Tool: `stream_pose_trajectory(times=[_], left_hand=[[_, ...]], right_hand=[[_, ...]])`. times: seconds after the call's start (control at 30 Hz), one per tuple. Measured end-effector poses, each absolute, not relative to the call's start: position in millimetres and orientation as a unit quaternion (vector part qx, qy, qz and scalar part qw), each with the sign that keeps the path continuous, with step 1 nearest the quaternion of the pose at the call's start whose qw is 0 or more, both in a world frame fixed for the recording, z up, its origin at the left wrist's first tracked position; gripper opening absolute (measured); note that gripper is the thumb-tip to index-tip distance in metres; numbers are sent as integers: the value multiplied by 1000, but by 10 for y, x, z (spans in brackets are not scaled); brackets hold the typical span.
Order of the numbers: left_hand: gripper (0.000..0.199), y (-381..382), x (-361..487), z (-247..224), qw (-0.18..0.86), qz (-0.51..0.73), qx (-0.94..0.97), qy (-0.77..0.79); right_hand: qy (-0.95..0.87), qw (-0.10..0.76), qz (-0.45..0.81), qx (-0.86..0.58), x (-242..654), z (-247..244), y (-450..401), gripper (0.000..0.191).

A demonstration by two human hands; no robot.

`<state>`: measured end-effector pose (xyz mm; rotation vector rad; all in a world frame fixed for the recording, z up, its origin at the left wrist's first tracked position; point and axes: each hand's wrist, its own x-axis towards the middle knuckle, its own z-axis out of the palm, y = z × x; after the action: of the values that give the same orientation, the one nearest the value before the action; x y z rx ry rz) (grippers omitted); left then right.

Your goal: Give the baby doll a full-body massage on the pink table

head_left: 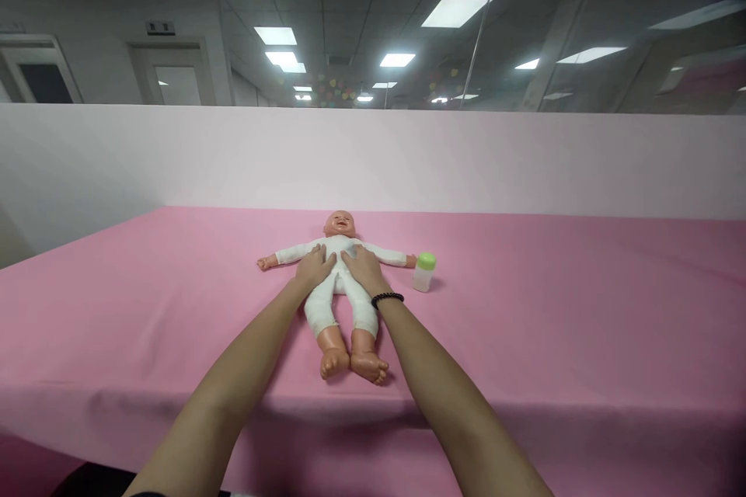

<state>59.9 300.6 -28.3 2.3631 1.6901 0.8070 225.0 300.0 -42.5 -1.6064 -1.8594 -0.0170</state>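
A baby doll (336,312) in a white suit lies on its back on the pink cloth, head away from me, arms spread and bare feet toward me. Against the left side of its torso rests my left hand (315,267), fingers apart. My right hand (364,267), with a black beaded bracelet at the wrist, lies on the other side of the torso, its fingers also spread. Both hands touch the doll without gripping it. Beside the doll's outstretched arm on the right stands a small clear bottle (423,273) with a green cap.
The pink cloth (553,311) covers the table and hangs over its front edge. Behind it runs a low white partition (373,159). Farther back are glass panels with reflected ceiling lights and a door (178,84) at the left.
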Motion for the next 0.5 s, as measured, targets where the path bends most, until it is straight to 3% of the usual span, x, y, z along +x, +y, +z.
stream_pose_trajectory(times=[0.2, 0.37, 0.5], left_hand=[[40, 2934, 631, -243, -26, 268, 805, 529], [46, 3035, 583, -319, 59, 312, 861, 398], [54, 3146, 564, -377, 104, 268, 864, 413]], right_hand=[[-713, 345, -4, -610, 2195, -402, 2962, 33], [-737, 340, 7, -584, 2197, -359, 2969, 33], [-744, 337, 11, -577, 2216, -344, 2982, 37]])
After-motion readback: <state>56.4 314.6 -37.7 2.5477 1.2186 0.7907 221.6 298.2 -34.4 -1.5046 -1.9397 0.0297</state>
